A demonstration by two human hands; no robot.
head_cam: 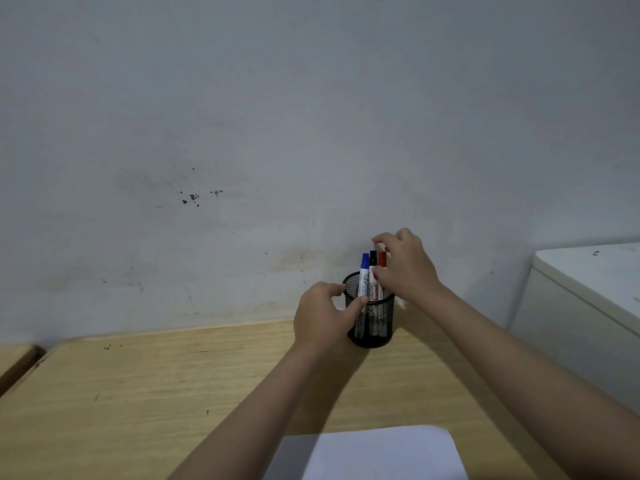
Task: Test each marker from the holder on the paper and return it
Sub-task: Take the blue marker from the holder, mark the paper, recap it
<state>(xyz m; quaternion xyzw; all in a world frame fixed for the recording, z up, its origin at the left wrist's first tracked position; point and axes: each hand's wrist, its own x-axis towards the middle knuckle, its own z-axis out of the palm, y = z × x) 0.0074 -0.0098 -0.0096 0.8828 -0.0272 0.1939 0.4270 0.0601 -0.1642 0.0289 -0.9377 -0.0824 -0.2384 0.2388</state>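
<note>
A black mesh holder stands on the wooden table near the wall. Three markers stand upright in it: a blue-capped marker, a black-capped marker and a red-capped marker. My left hand grips the holder's left side, thumb on its front rim. My right hand hovers over the marker tops, fingers curled around the red-capped marker, thumb near its body and fingertips above the caps. A white sheet of paper lies at the table's near edge, partly under my left forearm.
A stained grey wall rises directly behind the holder. A white cabinet stands to the right of the table. The wooden table stretches left, and another wooden surface adjoins its far left corner.
</note>
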